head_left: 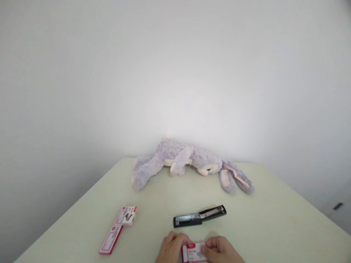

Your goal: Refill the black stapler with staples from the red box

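Near the front edge of the table, a small red-and-white staple box [195, 252] lies between my two hands. My left hand [172, 247] is closed on its left side, the fingertips at the top left corner. From the right, my right hand [220, 250] pinches the box with thumb and curled fingers. The lower part of the box is cut off by the picture's edge. Just beyond my hands rests a black stapler [200, 216], unfolded wide so that its metal staple channel shows.
To the left lie two flat red-and-white boxes, one nearer [111, 239] and one farther [120, 215]. A small white box [129, 217] with a clip picture touches the farther one. A grey plush rabbit [186, 157] lies along the table's [153, 199] back edge by the wall.
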Available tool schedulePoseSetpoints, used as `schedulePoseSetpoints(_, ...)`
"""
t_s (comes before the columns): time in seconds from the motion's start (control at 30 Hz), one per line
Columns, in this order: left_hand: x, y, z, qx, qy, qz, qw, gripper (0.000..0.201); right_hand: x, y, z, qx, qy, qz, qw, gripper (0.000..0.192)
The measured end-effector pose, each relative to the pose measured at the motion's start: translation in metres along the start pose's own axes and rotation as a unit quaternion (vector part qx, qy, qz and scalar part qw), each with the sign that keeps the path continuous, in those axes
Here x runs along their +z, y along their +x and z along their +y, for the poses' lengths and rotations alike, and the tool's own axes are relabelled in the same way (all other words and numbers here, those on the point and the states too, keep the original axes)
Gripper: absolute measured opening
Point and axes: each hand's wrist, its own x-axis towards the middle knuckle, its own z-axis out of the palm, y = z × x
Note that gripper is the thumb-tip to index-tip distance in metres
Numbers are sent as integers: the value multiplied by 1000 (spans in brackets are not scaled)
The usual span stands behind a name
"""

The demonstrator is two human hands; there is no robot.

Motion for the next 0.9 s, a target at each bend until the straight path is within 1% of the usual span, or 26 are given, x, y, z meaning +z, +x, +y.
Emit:
schedulePoseSetpoints(0.1, -7, 5, -5, 21, -31, -26, 999, 47, -11, -1, 1, -4, -20, 14, 1000, 49)
schedulePoseSetpoints(0.17, -7, 4, -11, 29, -50, -24, 998, 46, -17, -6, 2, -7, -30, 29, 999, 44)
schedulePoseSetpoints(0.23, -5, 1, -15, 31, -68, -16, 997, 52, -20, -12, 2, -8, -35, 48, 998, 40)
schedulePoseSetpoints(0.3, -2, -2, -16, 35, -82, -6, 996, 55, -19, -18, -1, -7, -38, 56, 998, 40)
schedulePoseSetpoints(0.37, -1, -3, -16, 38, -86, 2, 996, 54, -14, -21, -5, -8, -44, 46, 998, 45)
schedulePoseSetpoints(0.47, -2, -4, -15, 38, -93, 4, 995, 53, -6, -19, -8, -15, -55, 36, 998, 49)
schedulePoseSetpoints(0.53, -3, -5, -15, 37, -103, 4, 994, 50, -6, -17, -7, -14, -64, 40, 997, 48)
schedulePoseSetpoints(0.63, -4, -6, -17, 37, -106, 33, 993, 46, -17, -16, -1, -6, -83, 61, 995, 42)
schedulePoseSetpoints(0.7, -2, -7, -18, 38, -100, 56, 993, 49, -27, -19, -1, -4, -99, 90, 991, 33)
schedulePoseSetpoints(0.77, -1, -7, -20, 42, -95, 61, 993, 53, -32, -24, -8, -24, -138, 135, 981, 23)
schedulePoseSetpoints(0.8, 0, -7, -21, 44, -93, 59, 993, 54, -32, -27, -16, -44, -171, 155, 972, 18)
schedulePoseSetpoints(0.87, 0, -6, -22, 52, -87, 52, 993, 56, -24, -32, -38, -88, -253, 173, 948, 12)
schedulePoseSetpoints(0.9, 0, -5, -23, 57, -83, 49, 994, 57, -18, -34, -52, -106, -295, 167, 935, 13)
